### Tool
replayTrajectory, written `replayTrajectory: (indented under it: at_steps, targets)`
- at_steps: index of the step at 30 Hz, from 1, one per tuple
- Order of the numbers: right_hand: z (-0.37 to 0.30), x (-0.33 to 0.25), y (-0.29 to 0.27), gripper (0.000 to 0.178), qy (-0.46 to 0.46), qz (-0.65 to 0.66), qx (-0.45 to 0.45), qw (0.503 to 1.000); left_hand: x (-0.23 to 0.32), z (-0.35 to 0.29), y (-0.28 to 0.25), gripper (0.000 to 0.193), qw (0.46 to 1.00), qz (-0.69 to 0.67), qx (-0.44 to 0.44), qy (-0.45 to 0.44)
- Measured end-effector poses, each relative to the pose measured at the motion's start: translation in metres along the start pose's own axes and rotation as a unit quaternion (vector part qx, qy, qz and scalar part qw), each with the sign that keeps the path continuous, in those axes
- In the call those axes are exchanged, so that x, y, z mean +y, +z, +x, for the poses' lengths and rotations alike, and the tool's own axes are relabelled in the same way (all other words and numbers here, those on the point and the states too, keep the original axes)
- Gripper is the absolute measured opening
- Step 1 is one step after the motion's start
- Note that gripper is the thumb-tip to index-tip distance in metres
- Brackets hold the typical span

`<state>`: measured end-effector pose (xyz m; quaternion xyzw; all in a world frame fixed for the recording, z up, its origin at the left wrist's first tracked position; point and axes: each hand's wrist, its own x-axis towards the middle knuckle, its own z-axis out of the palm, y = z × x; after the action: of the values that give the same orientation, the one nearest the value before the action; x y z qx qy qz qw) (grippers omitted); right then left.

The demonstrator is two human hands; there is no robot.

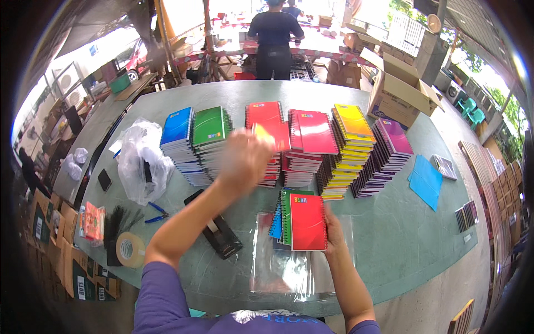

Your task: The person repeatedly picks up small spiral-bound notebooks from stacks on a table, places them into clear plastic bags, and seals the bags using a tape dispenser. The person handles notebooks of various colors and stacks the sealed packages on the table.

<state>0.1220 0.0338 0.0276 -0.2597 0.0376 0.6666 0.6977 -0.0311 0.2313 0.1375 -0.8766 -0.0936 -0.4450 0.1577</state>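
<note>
Right hand (pixel 335 231) pinches fanned notebooks (pixel 307 225) at their edge; left hand (pixel 243 160) blurred near red stack (pixel 263 112); cannot tell its grip.

The red notebook (pixel 307 225) looks glossy; under it, shiny clear plastic sheet (pixel 278 275); farther left, crinkled plastic bag (pixel 133 177); all around, matt counter (pixel 384 239).
</note>
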Motion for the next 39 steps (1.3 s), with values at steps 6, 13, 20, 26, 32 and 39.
replayTrajectory:
  at_steps: [6, 13, 20, 26, 32, 39]
  targets:
    - [-0.006, 0.007, -0.017, 0.041, 0.027, -0.083, -0.072, 0.994, 0.093, -0.019, -0.016, 0.048, 0.955, -0.236, -0.167, 0.065]
    - [-0.015, -0.007, -0.035, 0.062, -0.009, -0.107, -0.019, 0.994, 0.042, 0.035, 0.075, 0.028, 0.996, -0.085, -0.031, -0.004]
    - [-0.055, -0.061, -0.059, 0.065, -0.049, 0.033, -0.162, 0.985, 0.185, 0.009, 0.015, 0.016, 0.928, -0.269, -0.190, 0.176]
    - [-0.080, -0.084, -0.101, 0.045, -0.036, 0.050, -0.021, 0.998, 0.124, 0.115, 0.110, 0.040, 0.967, -0.229, -0.073, -0.089]
    - [-0.097, -0.099, -0.105, 0.042, -0.081, -0.006, 0.033, 0.996, 0.089, 0.128, 0.153, 0.037, 0.974, -0.083, -0.207, -0.049]
    - [-0.097, -0.122, -0.102, 0.057, -0.148, -0.049, 0.005, 0.988, 0.134, 0.132, 0.085, 0.021, 0.697, -0.693, -0.164, -0.086]
